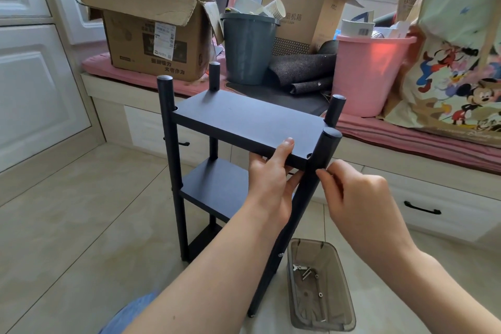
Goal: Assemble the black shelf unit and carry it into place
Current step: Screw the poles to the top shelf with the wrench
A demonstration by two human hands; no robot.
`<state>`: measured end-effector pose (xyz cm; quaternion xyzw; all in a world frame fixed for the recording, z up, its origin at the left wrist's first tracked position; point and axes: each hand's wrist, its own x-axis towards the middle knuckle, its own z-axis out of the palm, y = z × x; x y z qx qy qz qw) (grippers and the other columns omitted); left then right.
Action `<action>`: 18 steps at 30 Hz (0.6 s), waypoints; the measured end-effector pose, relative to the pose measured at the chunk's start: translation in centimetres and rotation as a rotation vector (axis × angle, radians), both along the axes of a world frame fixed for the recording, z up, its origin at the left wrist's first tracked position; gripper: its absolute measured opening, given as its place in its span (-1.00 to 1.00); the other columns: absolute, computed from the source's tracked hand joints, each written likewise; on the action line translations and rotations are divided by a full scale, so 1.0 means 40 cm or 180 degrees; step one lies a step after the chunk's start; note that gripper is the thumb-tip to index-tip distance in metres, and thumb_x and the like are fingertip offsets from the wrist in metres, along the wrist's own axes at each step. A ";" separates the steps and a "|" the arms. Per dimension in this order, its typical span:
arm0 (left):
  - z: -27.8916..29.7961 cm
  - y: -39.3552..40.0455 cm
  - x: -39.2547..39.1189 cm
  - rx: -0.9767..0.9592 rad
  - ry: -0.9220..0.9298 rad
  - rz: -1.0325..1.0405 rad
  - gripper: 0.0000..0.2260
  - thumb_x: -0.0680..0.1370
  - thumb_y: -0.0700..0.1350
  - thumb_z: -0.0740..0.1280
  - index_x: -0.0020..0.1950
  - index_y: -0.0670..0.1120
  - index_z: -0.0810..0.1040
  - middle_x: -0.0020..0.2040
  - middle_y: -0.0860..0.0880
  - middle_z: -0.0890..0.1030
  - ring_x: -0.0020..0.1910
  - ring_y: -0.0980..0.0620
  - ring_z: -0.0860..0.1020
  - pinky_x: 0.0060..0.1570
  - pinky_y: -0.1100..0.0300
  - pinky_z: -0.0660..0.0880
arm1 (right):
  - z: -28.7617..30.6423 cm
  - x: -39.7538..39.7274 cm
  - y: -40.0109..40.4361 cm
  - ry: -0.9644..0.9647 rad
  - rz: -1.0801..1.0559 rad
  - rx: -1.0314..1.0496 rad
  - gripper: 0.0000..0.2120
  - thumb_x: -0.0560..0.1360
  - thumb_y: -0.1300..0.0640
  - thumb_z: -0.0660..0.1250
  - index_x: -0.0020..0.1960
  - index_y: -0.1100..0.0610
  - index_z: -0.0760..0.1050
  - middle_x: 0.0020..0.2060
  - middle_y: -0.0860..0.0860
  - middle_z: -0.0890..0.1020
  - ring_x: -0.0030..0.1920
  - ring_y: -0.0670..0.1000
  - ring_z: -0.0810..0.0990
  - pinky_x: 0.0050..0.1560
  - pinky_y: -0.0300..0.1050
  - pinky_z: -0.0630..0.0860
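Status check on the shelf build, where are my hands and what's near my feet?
Left hand grips top shelf board front edge. Right hand pinches near right post. Shelf unit upright on floor. Screw tray sits beside post base.

Black shelf unit (244,122) — upright, seemingly three-tiered

Matt black shelf (244,122) — glossy floor tiles (67,225)

Matte black board-and-pole shelf unit (238,122) under the fingers (287,148). Beyond them, a dark grey-green plastic bucket (248,51), plain pink plastic tub (368,73), brown cardboard box (151,35), and cartoon-printed cream bag (455,62).
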<state>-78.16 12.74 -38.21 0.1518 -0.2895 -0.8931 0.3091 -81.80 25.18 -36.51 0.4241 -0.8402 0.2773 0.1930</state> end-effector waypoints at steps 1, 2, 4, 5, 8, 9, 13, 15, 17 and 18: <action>0.000 0.006 0.000 0.0031 0.0006 0.0058 -0.83 0.60 -0.23 0.37 0.16 -0.07 0.49 0.04 -0.10 0.66 0.03 -0.11 0.67 -0.13 0.06 0.65 | 0.000 -0.001 0.002 0.0120 -0.0090 0.0081 -0.79 0.59 0.11 0.29 -0.15 0.21 0.56 -0.56 0.08 0.48 -0.56 0.15 0.30 -0.48 -0.11 0.31; 0.001 0.012 0.001 0.0071 0.0021 0.0112 -0.81 0.60 -0.23 0.37 0.19 -0.07 0.48 0.05 -0.10 0.66 0.02 -0.10 0.67 -0.17 0.09 0.65 | 0.000 -0.001 0.005 0.0231 -0.0177 0.0158 -0.80 0.58 0.12 0.30 -0.16 0.21 0.55 -0.58 0.08 0.46 -0.56 0.16 0.28 -0.49 -0.12 0.31; 0.004 0.026 0.001 0.0146 0.0063 0.0203 -0.80 0.60 -0.24 0.37 0.19 -0.06 0.48 0.09 -0.11 0.65 0.01 -0.08 0.67 -0.22 0.15 0.64 | 0.001 -0.004 0.010 0.0335 -0.0252 0.0188 -0.81 0.56 0.14 0.33 -0.20 0.20 0.53 -0.60 0.05 0.41 -0.57 0.16 0.24 -0.49 -0.14 0.28; 0.005 0.033 0.001 0.0160 0.0078 0.0249 -0.80 0.60 -0.23 0.37 0.18 -0.05 0.48 0.10 -0.11 0.65 0.00 -0.06 0.67 -0.20 0.14 0.65 | -0.001 -0.010 0.015 0.0289 -0.0196 0.0165 -0.79 0.56 0.14 0.33 -0.22 0.19 0.51 -0.59 0.03 0.40 -0.57 0.14 0.24 -0.49 -0.14 0.27; 0.003 0.053 -0.001 0.0069 0.0013 0.0391 -0.82 0.61 -0.18 0.38 0.16 0.04 0.49 0.08 -0.02 0.68 -0.02 0.05 0.70 0.02 0.07 0.66 | -0.005 -0.034 0.025 -0.0261 0.0219 -0.0153 -0.69 0.58 0.07 0.29 -0.32 0.12 0.42 -0.57 -0.02 0.41 -0.53 0.08 0.30 -0.47 -0.12 0.29; 0.000 0.059 -0.001 0.0001 -0.0068 0.0428 -0.82 0.61 -0.14 0.38 0.15 0.08 0.48 0.06 0.04 0.69 -0.02 0.09 0.70 0.07 0.06 0.65 | -0.005 -0.039 0.027 -0.0686 0.0372 -0.0340 -0.66 0.58 0.03 0.27 -0.35 0.09 0.38 -0.58 -0.04 0.39 -0.53 0.06 0.30 -0.47 -0.13 0.28; -0.011 0.079 0.001 -0.0177 -0.0238 0.0488 -0.79 0.61 -0.02 0.37 0.20 0.15 0.45 0.07 0.11 0.68 0.03 0.14 0.68 0.12 0.09 0.63 | -0.003 -0.037 0.026 -0.1193 0.0399 -0.0374 -0.53 0.56 -0.19 0.11 -0.41 0.06 0.28 -0.58 -0.03 0.36 -0.54 0.06 0.28 -0.48 -0.10 0.30; -0.014 0.081 0.000 -0.0197 -0.0227 0.0518 -0.78 0.61 -0.01 0.37 0.21 0.16 0.43 0.10 0.12 0.66 0.06 0.14 0.67 0.08 0.12 0.64 | -0.005 -0.035 0.029 -0.0549 0.0185 0.0112 -0.50 0.59 -0.20 -0.02 -0.36 0.12 0.26 -0.56 0.06 0.38 -0.50 0.19 0.31 -0.45 -0.03 0.27; -0.013 0.082 -0.002 -0.0208 -0.0220 0.0536 -0.78 0.62 -0.01 0.37 0.21 0.17 0.42 0.11 0.12 0.65 0.08 0.13 0.67 0.05 0.15 0.64 | 0.000 -0.030 0.032 -0.0506 0.0160 0.0159 -0.53 0.61 -0.16 -0.06 -0.34 0.11 0.23 -0.55 0.07 0.36 -0.49 0.19 0.30 -0.42 -0.06 0.19; -0.012 0.082 -0.003 -0.0215 -0.0225 0.0549 -0.79 0.62 -0.01 0.36 0.21 0.17 0.42 0.11 0.12 0.65 0.08 0.13 0.67 0.04 0.17 0.64 | 0.002 -0.028 0.033 -0.0551 0.0158 0.0173 -0.56 0.62 -0.13 -0.07 -0.33 0.09 0.22 -0.55 0.07 0.36 -0.48 0.17 0.30 -0.41 -0.06 0.18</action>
